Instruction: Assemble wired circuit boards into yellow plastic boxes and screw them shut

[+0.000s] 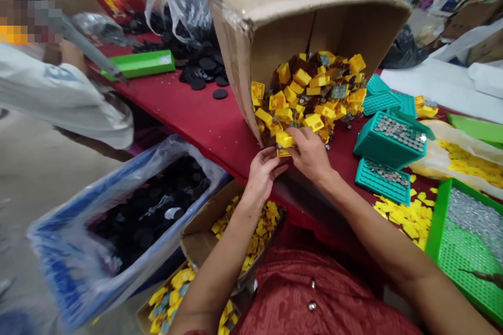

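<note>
Both my hands meet at the mouth of a tilted cardboard box [236, 57]. Between them is a small yellow plastic case [284, 139], its lower part a second yellow edge. My right hand [312, 156] pinches it from the right with thumb and fingers. My left hand [262, 171] has its fingers curled against its lower left side; the fingertips are partly hidden. Just behind, a heap of similar yellow cases [314, 99], some with grey and dark parts and thin wires, spills toward the box's front edge.
Teal trays of small metal discs [401, 133], loose yellow tabs [408, 214] and a green basket [438, 220] of metal parts lie right. A lined blue crate [55, 251] of black parts stands lower left. Black discs [208, 65] lie behind; another person's sleeve [58, 94] is left.
</note>
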A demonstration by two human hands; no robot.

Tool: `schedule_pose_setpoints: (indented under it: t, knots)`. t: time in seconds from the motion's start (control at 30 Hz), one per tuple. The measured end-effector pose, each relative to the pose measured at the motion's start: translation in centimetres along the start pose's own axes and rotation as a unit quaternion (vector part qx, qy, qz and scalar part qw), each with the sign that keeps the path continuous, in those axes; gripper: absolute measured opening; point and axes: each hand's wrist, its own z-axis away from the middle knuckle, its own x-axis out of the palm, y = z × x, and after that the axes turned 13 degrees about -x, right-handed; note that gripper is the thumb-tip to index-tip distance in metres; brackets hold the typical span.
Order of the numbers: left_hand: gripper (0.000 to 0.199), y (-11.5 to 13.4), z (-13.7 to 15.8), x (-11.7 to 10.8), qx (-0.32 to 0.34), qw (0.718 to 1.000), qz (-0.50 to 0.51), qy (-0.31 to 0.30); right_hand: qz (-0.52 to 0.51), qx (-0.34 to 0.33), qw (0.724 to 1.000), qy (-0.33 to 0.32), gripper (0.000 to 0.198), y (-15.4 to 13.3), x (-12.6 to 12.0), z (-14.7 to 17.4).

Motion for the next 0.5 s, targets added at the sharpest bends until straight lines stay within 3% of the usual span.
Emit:
schedule_pose_setpoints:
  t: [0.17,0.3,0.5]
  knots:
    - [0.053,-2.2,1.4,0.9,-0.018,0.992,-0.117,-0.052,-0.161,0.073,0.97,0.165,0.04,1.6,1.6,6.7]
    - [0.046,-4.0,1.5,1.3,-0.018,0.974,-0.217,-0.067,-0.24,0.159,0.944,0.162,0.043,1.6,1.1,10.8]
    - [0.039,-5.7,1.1,1.4,0.067,0.926,-0.365,-0.076,-0.265,0.241,0.922,0.15,0.043,2.0,-0.2,13.5]
